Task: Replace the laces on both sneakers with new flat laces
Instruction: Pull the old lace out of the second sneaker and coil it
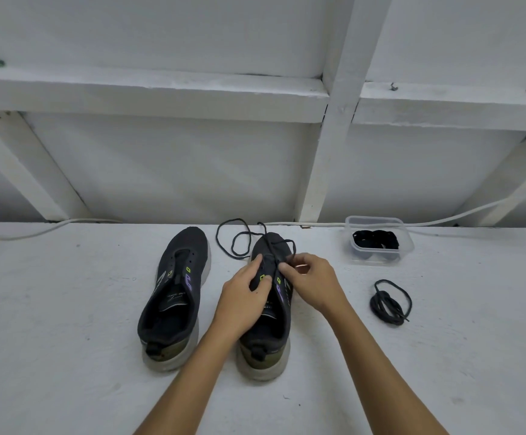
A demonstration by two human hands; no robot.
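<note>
your forearms come in from the bottom edge, both converging on the right sneaker (266,321) at centre frame. left hand (242,296) grips the upper on its left side, thumb by the eyelets, fingers curled over the tongue area. right hand (313,282) pinches the old round lace (239,238) at the lower eyelets, fingertips (286,267) closed on it; the lace's slack loops out past the toe toward upper centre.

left sneaker (173,296), just left of centre, is already bare of lace. one coiled old lace (390,302) lies at right of frame, well apart from the shoes. new flat laces (376,240) sit bundled in the clear tub (354,229) at upper right, untouched.

judgement: you're mid-removal on the second shoe, roughly a third through the task.

risks:
- yanking the lace while it's still crossed low could snag the aglet in an eyelet and drag the shoe; your left hand is what stops that.
- loose loop by the toe could knot if pulled fast.
- old and new laces are both dark; keep the pulled one away from the tub or you'll re-thread the wrong one.
</note>
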